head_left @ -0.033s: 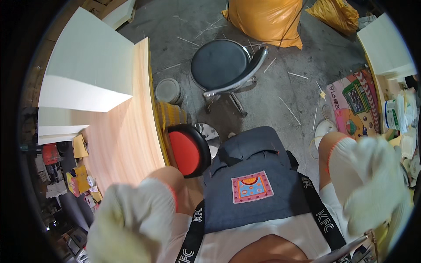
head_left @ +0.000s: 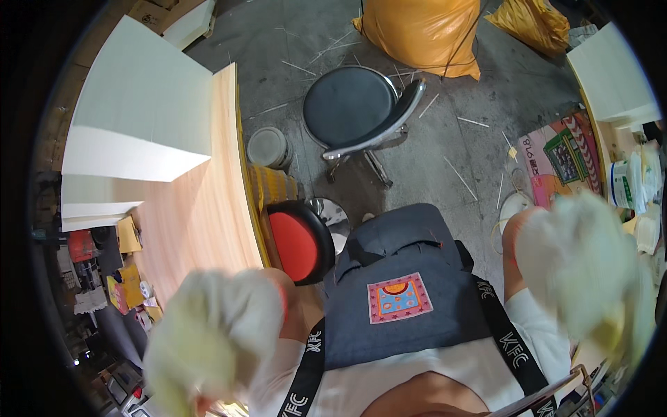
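Both my hands wear whitish knitted gloves with yellowish palms and orange cuffs, and both are smeared by motion. My left hand [head_left: 208, 333] is raised at the lower left, in front of the near end of a wood-grain tabletop [head_left: 201, 229]. At the right, my right hand [head_left: 583, 271] is held up in front of a cluttered shelf. The fingers of neither hand can be made out, and I see no held object. Between them hangs a dark blue-grey apron [head_left: 445, 306] with black straps and a colourful square patch [head_left: 400, 297].
A black swivel chair [head_left: 351, 104] stands ahead, with a grey bucket [head_left: 267, 147] and red-black stool [head_left: 295, 240] beside the table. Large orange sacks [head_left: 420, 35] lie farther off. Thin white strips litter the floor. A pink printed box [head_left: 549, 156] lies at the right.
My right hand has risen slightly and now covers more of the pink box. My left hand has shifted a little to the right and upward.
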`<state>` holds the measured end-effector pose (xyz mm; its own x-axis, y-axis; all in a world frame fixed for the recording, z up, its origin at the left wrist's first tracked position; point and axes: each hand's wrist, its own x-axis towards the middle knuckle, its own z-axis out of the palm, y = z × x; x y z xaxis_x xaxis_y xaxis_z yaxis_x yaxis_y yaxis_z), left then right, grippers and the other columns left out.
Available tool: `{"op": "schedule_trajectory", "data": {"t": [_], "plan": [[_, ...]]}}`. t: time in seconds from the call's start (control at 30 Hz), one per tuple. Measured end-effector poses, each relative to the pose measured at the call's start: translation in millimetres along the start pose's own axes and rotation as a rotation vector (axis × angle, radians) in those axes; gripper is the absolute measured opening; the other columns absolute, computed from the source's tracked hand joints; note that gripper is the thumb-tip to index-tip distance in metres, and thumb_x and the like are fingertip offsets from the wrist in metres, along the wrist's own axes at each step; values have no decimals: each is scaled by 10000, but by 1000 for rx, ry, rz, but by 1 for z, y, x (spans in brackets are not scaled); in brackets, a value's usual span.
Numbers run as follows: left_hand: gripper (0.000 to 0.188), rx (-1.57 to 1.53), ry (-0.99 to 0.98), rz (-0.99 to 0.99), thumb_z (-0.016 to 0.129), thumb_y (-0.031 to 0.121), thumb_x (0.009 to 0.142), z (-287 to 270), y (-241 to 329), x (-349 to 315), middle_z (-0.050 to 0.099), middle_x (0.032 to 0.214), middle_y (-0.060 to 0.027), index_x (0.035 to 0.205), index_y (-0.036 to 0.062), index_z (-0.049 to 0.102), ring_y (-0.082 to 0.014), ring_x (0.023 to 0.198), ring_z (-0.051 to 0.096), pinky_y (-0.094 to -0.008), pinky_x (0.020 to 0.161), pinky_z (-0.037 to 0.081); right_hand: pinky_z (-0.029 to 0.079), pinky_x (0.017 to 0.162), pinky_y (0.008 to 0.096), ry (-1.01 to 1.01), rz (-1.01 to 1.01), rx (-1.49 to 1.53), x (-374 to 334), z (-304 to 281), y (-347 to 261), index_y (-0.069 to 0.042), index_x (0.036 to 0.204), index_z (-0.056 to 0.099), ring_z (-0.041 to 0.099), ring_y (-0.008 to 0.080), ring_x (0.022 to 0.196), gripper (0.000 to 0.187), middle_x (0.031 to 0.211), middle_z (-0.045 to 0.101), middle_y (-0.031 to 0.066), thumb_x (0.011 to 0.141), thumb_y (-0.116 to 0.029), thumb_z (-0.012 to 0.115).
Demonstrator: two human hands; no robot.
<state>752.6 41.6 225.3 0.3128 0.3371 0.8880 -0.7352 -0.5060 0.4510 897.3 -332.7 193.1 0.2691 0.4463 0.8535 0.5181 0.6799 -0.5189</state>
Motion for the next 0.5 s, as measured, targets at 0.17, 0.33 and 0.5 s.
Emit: {"op": "schedule_trajectory", "data": {"t": [0.17, 0.33, 0.5], "plan": [[587, 491, -609, -684, 656, -87, 787, 45, -170, -108, 564, 1407, -136, 1355, 39, 579, -328, 1263, 570, -396, 1085, 449, 334, 1169, 508, -410, 537, -876, 34, -18, 218, -120, 1330, 625, 532, 300, 1314, 497, 1259, 664, 123, 836, -124, 674], [459, 528, -551, -1062, 623, -19, 816, 42, -261, -251, 644, 1301, -124, 1268, 53, 653, -284, 1235, 601, -373, 1081, 450, 428, 1063, 421, -785, 601, -1103, -91, -70, 326, -153, 982, 710, 646, 234, 1052, 238, 926, 699, 47, 744, -145, 700], [236, 526, -336, -1136, 532, 33, 900, 86, -260, -265, 718, 1130, -113, 973, 11, 756, -260, 1159, 637, -348, 1054, 454, 466, 1042, 398, -877, 651, -1141, -112, -96, 352, -161, 780, 687, 681, 222, 924, 39, 803, 697, 45, 759, -165, 655]]}}
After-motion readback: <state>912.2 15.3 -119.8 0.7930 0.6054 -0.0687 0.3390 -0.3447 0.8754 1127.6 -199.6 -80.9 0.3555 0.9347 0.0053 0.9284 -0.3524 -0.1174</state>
